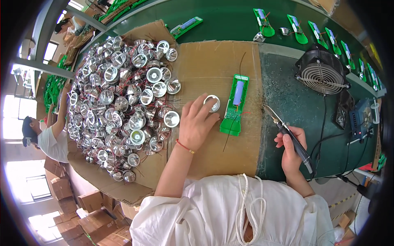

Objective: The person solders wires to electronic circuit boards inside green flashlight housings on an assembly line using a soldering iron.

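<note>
My left hand (195,123) has its fingers and thumb closed around a shiny reflector cup (214,107) over the cardboard. To the right of it lies an open green plastic housing (231,126) with a small circuit board at its near end. A purple cylindrical battery (238,93) sits inside that housing, and thin dark and red wires stick out of it. My right hand (292,149) grips a black-handled soldering iron (298,150), its tip pointing up and left beside the cardboard's right edge. Left of my left hand is a big heap of reflector cups (119,102) with wires.
A cardboard sheet (197,61) covers the bench. At the right stand a black fan (322,76) and a blue soldering station (360,119) with cables. More green housings (297,30) line the far side. Another person (55,139) works at far left, near stacked cartons (96,223).
</note>
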